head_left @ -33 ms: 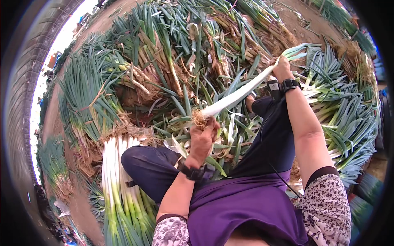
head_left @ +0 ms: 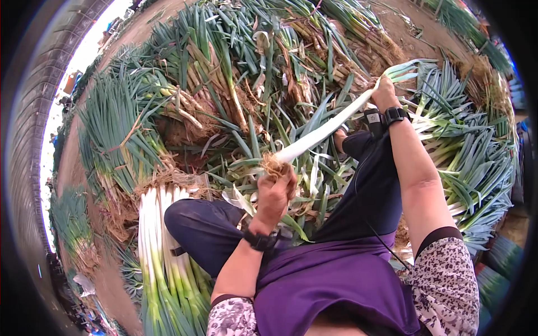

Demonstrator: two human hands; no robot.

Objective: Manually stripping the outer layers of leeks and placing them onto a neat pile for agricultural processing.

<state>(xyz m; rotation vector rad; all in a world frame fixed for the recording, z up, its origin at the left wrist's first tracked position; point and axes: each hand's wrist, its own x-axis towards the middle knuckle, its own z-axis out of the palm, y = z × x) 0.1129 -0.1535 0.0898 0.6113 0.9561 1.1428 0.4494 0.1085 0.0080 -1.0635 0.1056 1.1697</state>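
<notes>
A long leek (head_left: 319, 134) with a clean white stalk slants across in front of me, its root end low at the left and its green tops up at the right. My right hand (head_left: 385, 94) is closed round it just below the leaves. At the other end my left hand (head_left: 274, 193) has curled fingers against the tuft of brown roots (head_left: 272, 163); part of the grip is hidden. Beside my left knee lies a row of peeled leeks (head_left: 162, 241), white ends pointing away.
Unpeeled leeks (head_left: 210, 61) with dry skins and soil are heaped ahead and to the left. More trimmed leeks (head_left: 473, 162) lie at my right. Stripped leaves (head_left: 314, 179) litter the ground between my bent legs. Brown soil (head_left: 101, 269) shows at the left.
My left hand has shifted very slightly at the root end. My right hand and the leek stay almost where they were.
</notes>
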